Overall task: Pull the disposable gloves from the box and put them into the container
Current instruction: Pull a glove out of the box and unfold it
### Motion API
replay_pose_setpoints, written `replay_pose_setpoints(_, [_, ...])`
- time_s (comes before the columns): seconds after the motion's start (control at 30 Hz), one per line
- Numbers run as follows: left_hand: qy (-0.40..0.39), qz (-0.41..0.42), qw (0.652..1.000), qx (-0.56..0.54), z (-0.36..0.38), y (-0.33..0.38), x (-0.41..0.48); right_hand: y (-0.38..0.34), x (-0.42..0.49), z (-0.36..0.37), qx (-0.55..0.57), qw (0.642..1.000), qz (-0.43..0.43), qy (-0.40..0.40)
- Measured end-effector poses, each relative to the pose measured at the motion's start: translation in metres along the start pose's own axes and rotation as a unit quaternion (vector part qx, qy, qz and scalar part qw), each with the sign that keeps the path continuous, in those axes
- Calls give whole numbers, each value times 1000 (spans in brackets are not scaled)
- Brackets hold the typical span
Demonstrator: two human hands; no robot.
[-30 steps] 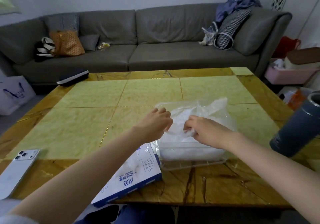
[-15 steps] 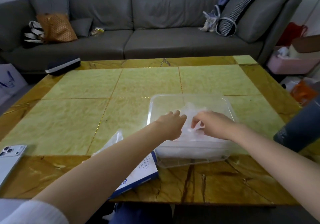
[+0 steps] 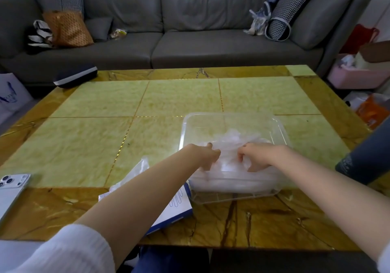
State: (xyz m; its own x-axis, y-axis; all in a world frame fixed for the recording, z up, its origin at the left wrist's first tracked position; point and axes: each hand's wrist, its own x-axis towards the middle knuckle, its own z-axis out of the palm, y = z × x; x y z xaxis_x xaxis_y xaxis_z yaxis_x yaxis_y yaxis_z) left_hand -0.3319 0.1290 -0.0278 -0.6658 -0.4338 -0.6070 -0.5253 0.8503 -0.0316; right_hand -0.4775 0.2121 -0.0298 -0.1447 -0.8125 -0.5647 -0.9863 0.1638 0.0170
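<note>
Left hand (image 3: 205,156) and right hand (image 3: 256,156), each grip tight on gloves (image 3: 231,138) in one container (image 3: 232,115); one box (image 3: 180,206) alongside.

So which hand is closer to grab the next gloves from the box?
Probably the left hand. Both grip gloves in the container, but the box lies under the left forearm, away from the right hand.
</note>
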Motion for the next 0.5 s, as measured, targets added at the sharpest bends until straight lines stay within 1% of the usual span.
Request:
replay_pose_setpoints(0.07, [1,7,1000,8,-3,-2,-6,-2,-5,-3,26,1000,11,-8])
replay_pose_setpoints(0.13, [31,21,999,4,-9,-3,-18,-6,-13,-9,28,999,24,13])
replay_pose_setpoints(0.2, [102,34,994,-20,-17,-5,-35,-15,-22,-15,24,997,24,72])
replay_pose_setpoints(0.27, [211,36,976,-37,-21,-9,-55,-31,-32,-20,53,986,11,158])
replay_pose_setpoints(0.33, [321,21,944,-69,-19,-18,-75,-53,-40,-22,99,962,-25,252])
replay_pose_setpoints(0.4, [406,1,906,-120,-11,-30,-93,-79,-46,-20,143,924,-93,343])
replay_pose_setpoints(0.47, [457,-30,873,-168,6,-43,-110,-107,-53,-16,173,881,-169,407])
replay_pose_setpoints(0.5, [470,-47,861,-190,17,-50,-117,-120,-56,-14,179,867,-199,419])
